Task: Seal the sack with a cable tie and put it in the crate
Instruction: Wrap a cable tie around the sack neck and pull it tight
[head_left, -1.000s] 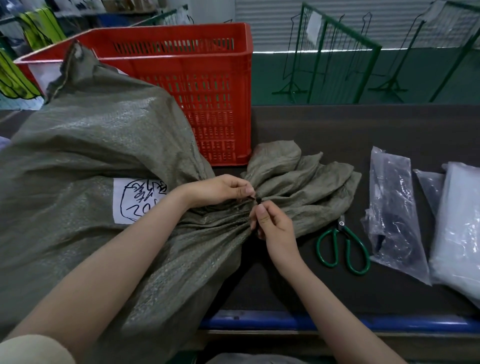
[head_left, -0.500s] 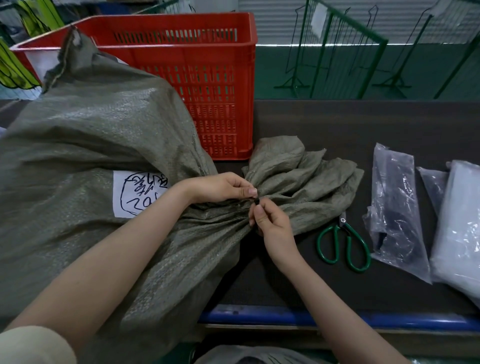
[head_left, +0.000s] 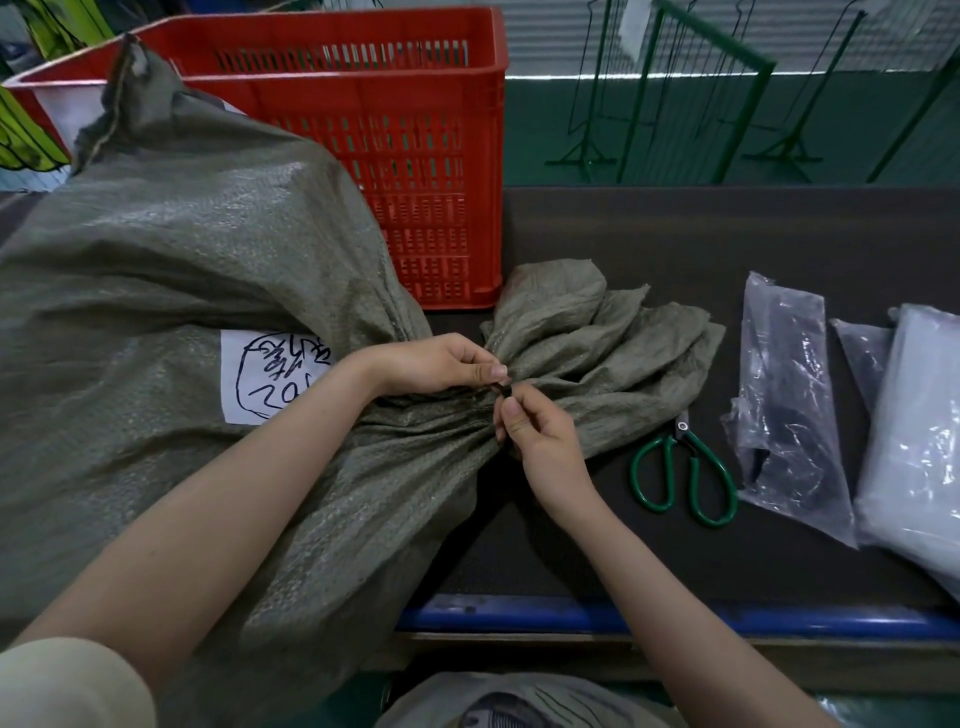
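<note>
Sack (head_left: 171, 270) lies just left of crate (head_left: 395, 130), neck bunched. Left hand (head_left: 431, 366) & right hand (head_left: 540, 434) both pinched on cable tie (head_left: 503, 391) at neck. Risk: fingers slip off the short tail, tie stays loose, neck reopens when lifted

Both my forearms are bare right up past the elbows, nothing on the wrists. My left hand (head_left: 441, 364) and right hand (head_left: 540, 436) wear no gloves or rings, nails short and plain. Lower left corner of the frame, there's my short cream sleeve (head_left: 67, 686). Bottom centre, my pale shirt (head_left: 524, 701) shows a dark printed graphic with thin curving lines.
</note>
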